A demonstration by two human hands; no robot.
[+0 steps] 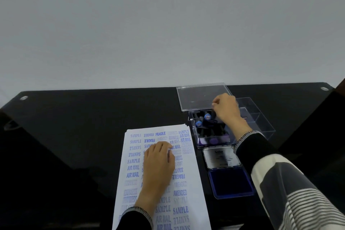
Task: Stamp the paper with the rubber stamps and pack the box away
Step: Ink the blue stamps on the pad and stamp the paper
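A white paper [134, 155] covered in blue stamped words such as SAMPLE, AIR MAIL and FRAGILE lies on the black table. My left hand [158, 164] rests flat on its middle, fingers relaxed. To the right stands a clear plastic box [194, 127] holding several black rubber stamps [206, 116] with blue and purple ends. Its clear lid [197, 97] is open behind it. My right hand [226, 110] hovers over the back of the box, thumb and fingers pinching what looks like a black stamp. An open blue ink pad [229, 183] lies nearer me.
A second clear tray with compartments [261, 123] sits right of the stamp box, partly behind my right wrist. The ink pad's metal lid [221, 157] lies open between box and pad. The table's far edge [112, 89] meets a pale wall.
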